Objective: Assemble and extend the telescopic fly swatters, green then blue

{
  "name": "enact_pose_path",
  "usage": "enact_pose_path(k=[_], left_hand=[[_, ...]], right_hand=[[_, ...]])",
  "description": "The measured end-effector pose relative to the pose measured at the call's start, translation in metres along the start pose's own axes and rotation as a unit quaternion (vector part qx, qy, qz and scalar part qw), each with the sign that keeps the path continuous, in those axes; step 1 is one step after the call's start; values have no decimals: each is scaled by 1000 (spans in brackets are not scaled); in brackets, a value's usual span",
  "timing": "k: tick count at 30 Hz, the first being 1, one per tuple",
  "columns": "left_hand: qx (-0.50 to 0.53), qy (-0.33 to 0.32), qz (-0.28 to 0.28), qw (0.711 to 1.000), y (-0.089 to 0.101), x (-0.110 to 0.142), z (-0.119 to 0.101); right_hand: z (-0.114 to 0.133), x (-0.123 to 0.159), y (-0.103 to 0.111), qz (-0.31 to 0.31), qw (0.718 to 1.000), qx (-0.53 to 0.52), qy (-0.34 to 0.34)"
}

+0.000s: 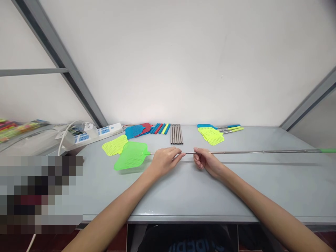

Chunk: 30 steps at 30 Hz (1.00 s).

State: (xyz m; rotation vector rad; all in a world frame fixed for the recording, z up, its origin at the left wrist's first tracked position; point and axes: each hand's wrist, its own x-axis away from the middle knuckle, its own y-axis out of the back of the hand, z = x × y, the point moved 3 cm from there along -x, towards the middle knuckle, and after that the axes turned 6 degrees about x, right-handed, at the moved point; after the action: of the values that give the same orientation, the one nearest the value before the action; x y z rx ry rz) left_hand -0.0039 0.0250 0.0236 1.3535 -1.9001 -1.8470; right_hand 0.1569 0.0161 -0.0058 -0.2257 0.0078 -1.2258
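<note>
Adjusting the telescopic rod [241, 152], prob: left hand [166, 160] and right hand [208, 162] pinch it, fly-swatter head [132, 155] at 9 o'clock; next slide wants steadiness, imo.

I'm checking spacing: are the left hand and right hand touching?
Apart: the head view shows a gap between the left hand and the right hand, with a metal rod crossing it.

Fly swatter [225, 152], one, telescopic. Head [131, 156]: bright green plastic, perforated, paddle-shaped, at the left end, overlapping a yellow one from this viewpoint. Rod [244, 152]: slim, silver, metallic, stepped at the joints, drawn out long. Handle [328, 151]: green, far right, cut off by the view's edge. Pose: straight, nearly level, crosswise above the grey tabletop [236, 192].
</note>
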Motion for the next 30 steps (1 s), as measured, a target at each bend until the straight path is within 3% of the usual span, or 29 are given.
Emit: enact_pose_path(k=[13, 19, 30], left_hand=[[-21, -39, 14, 999, -10, 8, -9], [-37, -60, -10, 997, -9, 11, -14], [-57, -93, -38, 993, -9, 13, -23]], right_hand=[[-12, 1, -10, 90, 994, 45, -39], [-16, 6, -17, 143, 987, 31, -60], [-17, 9, -23, 179, 980, 60, -61]])
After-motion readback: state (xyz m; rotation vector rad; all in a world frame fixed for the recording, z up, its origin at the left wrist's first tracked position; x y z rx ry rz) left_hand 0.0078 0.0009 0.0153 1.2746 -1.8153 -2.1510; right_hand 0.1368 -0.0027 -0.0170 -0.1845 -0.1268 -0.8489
